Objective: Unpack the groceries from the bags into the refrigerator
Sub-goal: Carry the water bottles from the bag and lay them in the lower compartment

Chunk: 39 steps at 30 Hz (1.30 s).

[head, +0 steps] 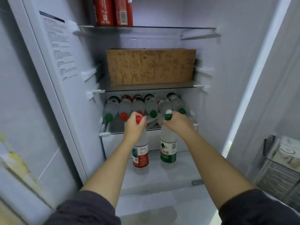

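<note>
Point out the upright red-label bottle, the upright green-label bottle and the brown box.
red-label bottle (140, 157): head view, on its red label.
green-label bottle (168, 151): head view, on its green label.
brown box (151, 67): head view, middle of its front face.

Green-labelled water bottle (168, 151): label is showing the white characters "夫山泉" on a red band, with "净水" beneath on green.
Red-labelled water bottle (140, 155): small print is blurring, unreadable.
Wall sticker (60, 46), red cartons (113, 12), cardboard box (151, 67): markings are showing, none legible.
</note>
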Motion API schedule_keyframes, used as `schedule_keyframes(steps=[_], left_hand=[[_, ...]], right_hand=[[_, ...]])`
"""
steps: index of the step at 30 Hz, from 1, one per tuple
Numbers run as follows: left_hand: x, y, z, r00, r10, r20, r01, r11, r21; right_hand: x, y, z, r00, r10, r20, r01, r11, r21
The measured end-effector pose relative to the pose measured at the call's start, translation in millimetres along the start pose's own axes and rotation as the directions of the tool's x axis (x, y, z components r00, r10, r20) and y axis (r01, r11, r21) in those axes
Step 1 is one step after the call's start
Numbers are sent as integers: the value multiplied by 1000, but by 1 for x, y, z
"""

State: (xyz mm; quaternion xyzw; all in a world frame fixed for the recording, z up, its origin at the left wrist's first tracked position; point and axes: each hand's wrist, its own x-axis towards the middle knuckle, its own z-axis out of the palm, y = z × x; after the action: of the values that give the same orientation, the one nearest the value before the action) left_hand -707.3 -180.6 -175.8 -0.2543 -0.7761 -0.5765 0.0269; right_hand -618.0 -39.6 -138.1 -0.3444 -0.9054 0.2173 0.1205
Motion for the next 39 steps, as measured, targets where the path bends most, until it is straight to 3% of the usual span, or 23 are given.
schedule_keyframes(steps=[4,12,15,19,23,30,34,36,39], left_hand=[[0,-7,4,997,28,-74,-28,1000,5],[1,-11,5,996,45,-73,-46,999,-15],[1,-11,6,996,52,-71,-53,998,-16],[0,-10,6,996,45,-71,-48,998,-29],[0,-12,5,996,53,-72,-55,998,-30],[2,-13,6,995,59,-85,-63,997,-39],[3,-15,6,995,59,-82,-64,996,-54],[3,-15,6,995,57,-83,-62,996,-59],[3,-13,7,995,50,-89,-54,998,-43]], right_hand=[[-13,6,-5,998,-35,-44,37,999,39],[-49,31,-19,937,-63,-344,184,926,331],[-56,22,-54,852,-75,-519,277,904,326],[-62,9,-84,656,-90,-750,478,818,320],[-57,18,-63,522,-184,-833,653,714,252],[-10,52,-4,629,-274,-728,612,751,246],[6,56,9,757,-243,-606,376,921,101],[13,55,14,822,-207,-531,269,962,42],[29,54,16,860,-175,-479,187,982,-25]])
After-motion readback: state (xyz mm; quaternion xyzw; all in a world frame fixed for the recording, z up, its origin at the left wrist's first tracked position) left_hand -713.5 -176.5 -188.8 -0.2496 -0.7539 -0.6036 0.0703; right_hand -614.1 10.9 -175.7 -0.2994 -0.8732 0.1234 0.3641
